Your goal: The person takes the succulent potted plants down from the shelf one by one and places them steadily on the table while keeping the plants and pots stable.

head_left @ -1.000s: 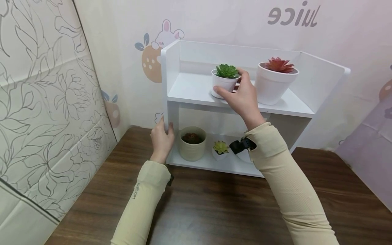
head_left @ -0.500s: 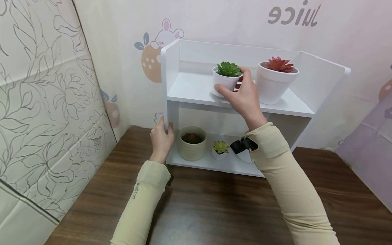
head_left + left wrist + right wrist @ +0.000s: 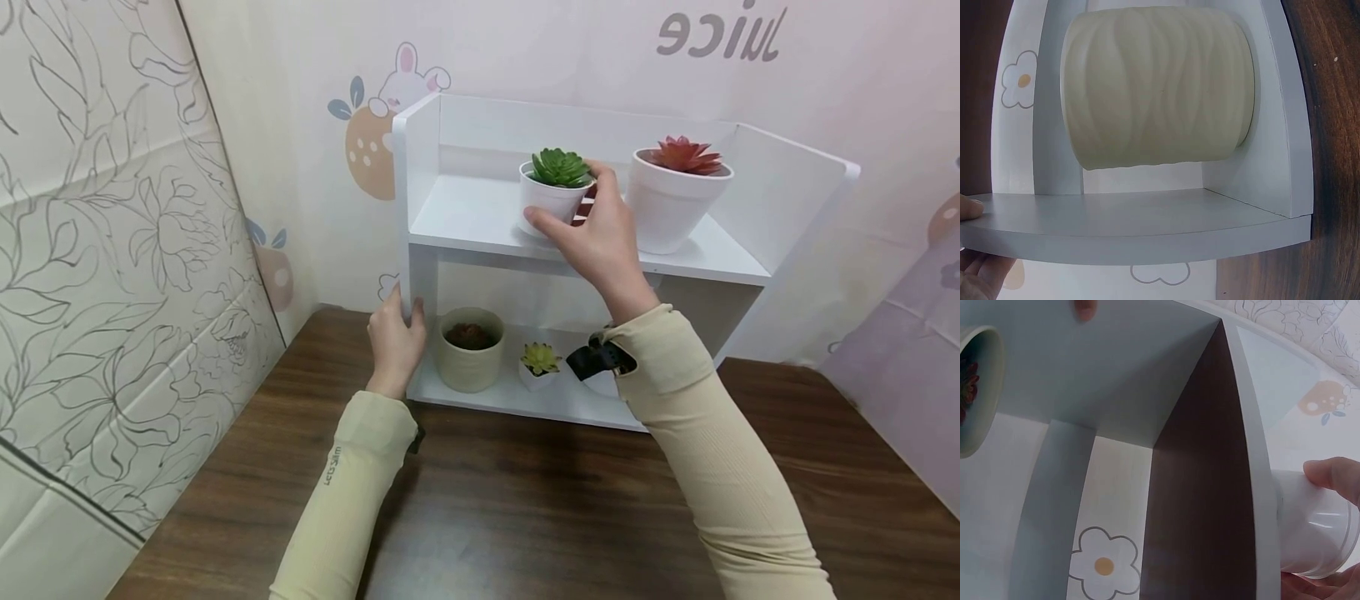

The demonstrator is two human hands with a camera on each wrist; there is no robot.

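Note:
My right hand grips a small white pot with a green succulent, thumb on the near side and fingers round the far side. The pot stands upright, close over the upper board of a white two-tier shelf. In the right wrist view, the white pot shows between thumb and fingers beside the board's edge. My left hand holds the shelf's left side panel, its thumb on the inner face and its fingers outside. Just inside that panel sits a cream ribbed pot on the lower tier.
A larger white pot with a red succulent stands right of my right hand. Below, a tiny pot with a yellow-green succulent sits beside the cream pot; another white pot is partly hidden by the wrist strap. The shelf stands on a brown wooden table.
The green succulent's pot has shifted slightly up and to the right in my right hand since a second ago. My left hand stays on the side panel.

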